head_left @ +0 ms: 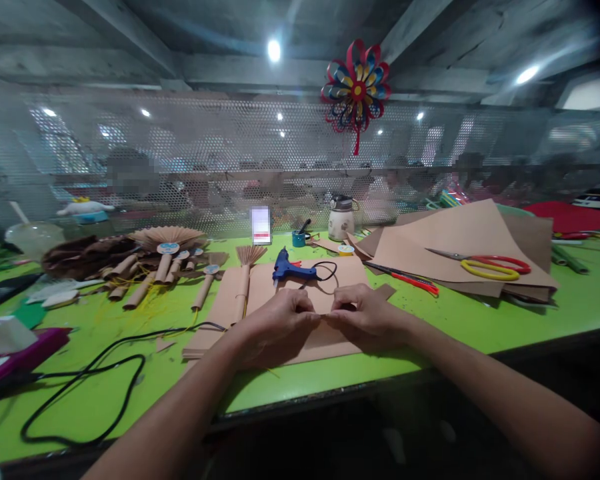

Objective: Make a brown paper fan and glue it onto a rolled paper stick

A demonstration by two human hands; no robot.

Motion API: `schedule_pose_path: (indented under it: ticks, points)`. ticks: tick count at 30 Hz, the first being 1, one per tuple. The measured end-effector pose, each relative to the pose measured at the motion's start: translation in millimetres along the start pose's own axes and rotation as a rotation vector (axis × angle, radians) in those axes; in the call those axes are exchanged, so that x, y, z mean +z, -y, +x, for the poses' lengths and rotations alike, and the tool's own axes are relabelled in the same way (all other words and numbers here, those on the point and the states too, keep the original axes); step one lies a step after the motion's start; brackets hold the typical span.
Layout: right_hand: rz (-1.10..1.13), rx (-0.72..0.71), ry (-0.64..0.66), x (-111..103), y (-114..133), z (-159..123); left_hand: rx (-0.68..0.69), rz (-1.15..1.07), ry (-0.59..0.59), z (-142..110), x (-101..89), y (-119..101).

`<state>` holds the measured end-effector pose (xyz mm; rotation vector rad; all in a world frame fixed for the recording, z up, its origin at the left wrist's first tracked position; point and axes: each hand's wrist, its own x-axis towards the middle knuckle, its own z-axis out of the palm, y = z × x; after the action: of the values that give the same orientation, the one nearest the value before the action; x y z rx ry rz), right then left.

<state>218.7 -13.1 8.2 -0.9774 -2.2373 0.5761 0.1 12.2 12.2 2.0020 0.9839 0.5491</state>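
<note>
Centrally, at the near side of a bright green tabletop [480,333], my left hand [280,317] and right hand [367,312] meet over brown paper [305,350]. The fingers of both are closed in a pinch, thumb against forefinger, with the tips almost touching. They seem to grip a thin edge of the paper; it is too small to tell whether this is a fold or a separate strip. More of the paper lies flat beneath my hands.

Working this edge well calls, I judge, for a light, even pinch on both sides, with the fingertips level and close together, so that the edge stays straight and does not tear or twist. Resting my wrists low would steady it. A blue glue gun [293,270] lies on the paper just beyond my left hand, so my knuckles are best held away from its nozzle; I cannot tell whether it is hot.

To the left of the gun lies a pleated fan [241,287]. Farther left are more fans with round blue-and-white labels [168,249], their writing too small to read. Right are scissors [497,267] with red and yellow handles. The phone [261,225] standing at the far side has a blurred screen, and no brand is legible anywhere.
</note>
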Motion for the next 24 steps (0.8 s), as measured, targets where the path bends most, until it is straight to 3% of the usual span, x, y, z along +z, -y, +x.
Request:
schedule_pose_path:
  ticks: [8,17,24]
  points:
    - [0.006,0.0,0.045,-1.5,-10.0,5.5,-0.026,-0.053,0.054,-2.3,0.7,5.9]
    - [-0.015,0.031,0.094,-0.2,-17.9,6.5,-0.048,-0.045,-0.027,3.2,2.1,13.3]
    - [-0.017,0.077,0.112,-3.7,-14.2,6.5,-0.013,0.034,0.055,0.5,-4.8,8.9]
